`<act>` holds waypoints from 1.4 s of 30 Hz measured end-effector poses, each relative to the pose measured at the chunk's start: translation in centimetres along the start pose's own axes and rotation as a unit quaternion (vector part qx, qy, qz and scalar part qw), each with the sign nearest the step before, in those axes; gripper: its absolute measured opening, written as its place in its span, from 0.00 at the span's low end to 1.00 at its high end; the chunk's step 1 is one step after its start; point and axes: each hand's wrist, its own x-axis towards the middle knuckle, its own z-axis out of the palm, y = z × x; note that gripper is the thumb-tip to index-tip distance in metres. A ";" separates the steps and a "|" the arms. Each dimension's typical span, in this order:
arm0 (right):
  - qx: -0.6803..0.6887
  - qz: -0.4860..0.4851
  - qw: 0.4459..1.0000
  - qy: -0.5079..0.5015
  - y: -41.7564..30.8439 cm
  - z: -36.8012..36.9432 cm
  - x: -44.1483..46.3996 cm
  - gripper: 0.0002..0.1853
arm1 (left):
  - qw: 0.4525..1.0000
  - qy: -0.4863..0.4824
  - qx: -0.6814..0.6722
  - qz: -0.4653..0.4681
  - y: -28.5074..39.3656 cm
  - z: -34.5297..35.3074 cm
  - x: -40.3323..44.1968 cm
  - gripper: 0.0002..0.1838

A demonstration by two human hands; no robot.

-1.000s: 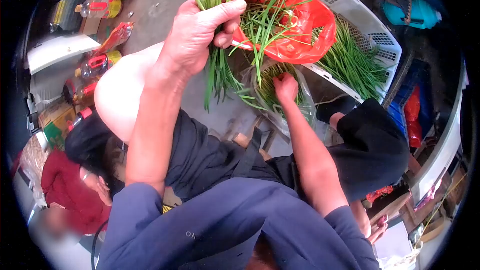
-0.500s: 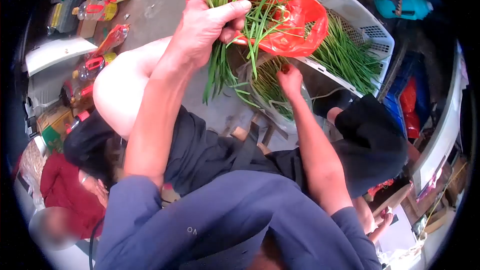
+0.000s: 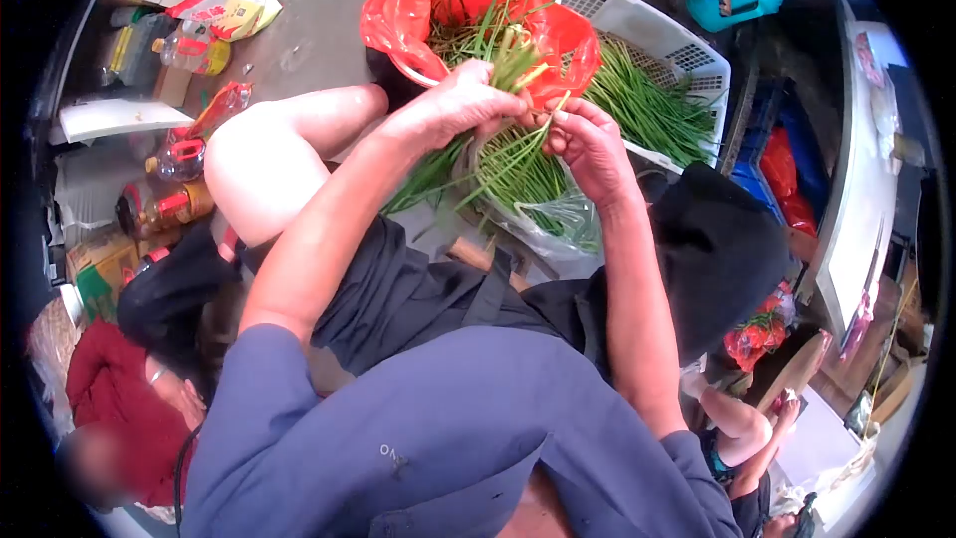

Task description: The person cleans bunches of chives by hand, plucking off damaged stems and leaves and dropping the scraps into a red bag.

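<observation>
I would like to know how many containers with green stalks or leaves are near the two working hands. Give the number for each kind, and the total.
Open red plastic bag: 1
White perforated plastic basket: 1
Clear plastic bag: 1
Total: 3 containers

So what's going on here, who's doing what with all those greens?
Someone is sorting through long green stalks by hand. The left hand grips a bunch, while the right hand pinches a thin stalk beside it. More greens lie in a clear bag and a white crate; loose bits fill part of a red bag.
</observation>
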 end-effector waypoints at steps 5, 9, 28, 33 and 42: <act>0.022 -0.040 0.999 -0.002 -0.1 -0.1 -0.1 0.10 | 0.999 -0.036 -0.031 -0.026 -0.7 1.0 0.2 0.10; 0.012 -0.066 0.998 0.018 -0.1 0.3 -0.1 0.11 | 0.997 -0.080 -0.011 -0.012 0.0 1.2 -0.1 0.11; -0.265 -0.128 0.953 0.070 2.0 1.2 0.7 0.09 | 0.996 0.057 0.019 -0.069 -1.2 0.0 0.9 0.05; -0.258 -0.167 0.937 0.163 2.1 0.4 2.1 0.09 | 0.996 0.029 0.005 -0.081 -0.9 -0.8 0.0 0.05; -0.155 -0.191 0.948 0.201 -0.7 0.8 6.1 0.08 | 0.996 0.032 -0.068 -0.044 0.0 -2.1 -1.2 0.06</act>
